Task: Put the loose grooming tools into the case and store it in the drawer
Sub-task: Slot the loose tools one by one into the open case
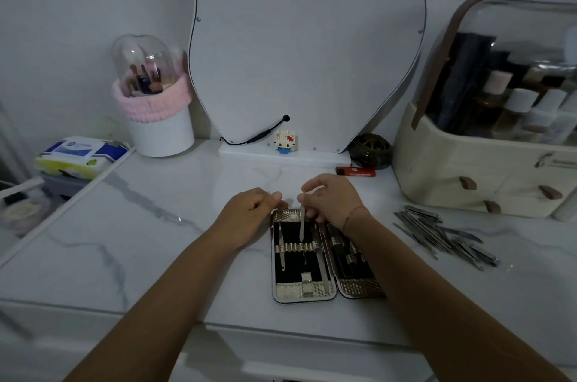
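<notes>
my right hand pinches a slim tool by its top end, tip pointing down over the far part of the case. the case lies open and flat in front of me, and the tool hangs over its left half, just above the row of loops, not yet slid under one. my left hand sits at the case's far left corner with curled fingers. it seems to steady the case there, but i cannot tell whether it grips the rim or only rests against it.

i judge the job to be early. in the left half of the case i see one tool tucked in near the left edge and another lying along the hinge side. the right half is partly hidden by my right arm, so i cannot count what it holds. most loops look bare.

to the right of the case, well apart from it, lies a pile of many loose tools, all yet to go in. after those, the case has to be closed and put away. which drawer it goes in, i cannot tell from here.
</notes>
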`<action>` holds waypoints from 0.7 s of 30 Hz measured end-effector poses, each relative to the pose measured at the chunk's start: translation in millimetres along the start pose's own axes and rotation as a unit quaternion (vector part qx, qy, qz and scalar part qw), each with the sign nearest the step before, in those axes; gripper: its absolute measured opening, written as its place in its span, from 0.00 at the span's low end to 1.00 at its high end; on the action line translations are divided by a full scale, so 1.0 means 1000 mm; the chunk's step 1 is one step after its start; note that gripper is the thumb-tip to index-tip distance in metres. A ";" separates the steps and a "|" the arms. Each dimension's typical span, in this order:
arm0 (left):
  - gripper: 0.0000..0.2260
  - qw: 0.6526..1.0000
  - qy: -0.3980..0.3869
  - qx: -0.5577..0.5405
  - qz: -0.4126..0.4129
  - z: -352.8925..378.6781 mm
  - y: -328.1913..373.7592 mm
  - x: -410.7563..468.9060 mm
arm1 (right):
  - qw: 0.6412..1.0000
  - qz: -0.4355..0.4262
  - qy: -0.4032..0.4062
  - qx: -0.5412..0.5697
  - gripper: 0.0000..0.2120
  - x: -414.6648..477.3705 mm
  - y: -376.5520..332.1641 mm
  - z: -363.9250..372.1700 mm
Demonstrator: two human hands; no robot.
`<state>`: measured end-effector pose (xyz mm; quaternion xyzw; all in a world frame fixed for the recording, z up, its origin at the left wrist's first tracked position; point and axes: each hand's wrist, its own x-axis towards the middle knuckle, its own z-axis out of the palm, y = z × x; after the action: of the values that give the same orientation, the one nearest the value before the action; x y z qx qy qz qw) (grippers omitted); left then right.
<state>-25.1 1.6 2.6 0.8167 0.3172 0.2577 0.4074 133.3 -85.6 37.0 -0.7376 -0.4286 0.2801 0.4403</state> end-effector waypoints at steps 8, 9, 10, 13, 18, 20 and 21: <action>0.14 1.000 0.005 -0.007 -0.002 0.000 0.001 0.000 | 0.997 -0.036 -0.003 -0.074 0.06 -0.001 0.007 0.005; 0.14 1.000 0.006 -0.008 -0.004 0.001 0.001 0.000 | 0.995 -0.043 0.000 -0.088 0.06 -0.002 0.008 0.005; 0.13 1.000 0.006 -0.008 -0.004 0.001 0.002 0.000 | 0.994 -0.049 0.000 -0.098 0.06 -0.003 0.008 0.005; 0.13 1.000 0.001 -0.008 -0.002 0.000 0.001 -0.001 | 0.989 -0.070 -0.013 -0.132 0.05 -0.006 0.007 0.006; 0.14 1.000 -0.002 -0.002 0.000 0.000 0.000 0.000 | 0.983 -0.089 -0.017 -0.160 0.05 -0.010 0.007 0.006; 0.13 1.000 -0.003 -0.007 0.000 0.000 -0.001 0.000 | 0.983 -0.090 -0.020 -0.161 0.05 -0.010 0.007 0.005; 0.13 1.000 -0.003 -0.008 0.001 0.000 -0.001 0.000 | 0.982 -0.091 -0.023 -0.165 0.05 -0.010 0.008 0.005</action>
<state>-25.5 2.4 1.5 0.8144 0.3132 0.2577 0.4149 127.9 -94.1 28.3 -0.7513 -0.5442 0.1809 0.3266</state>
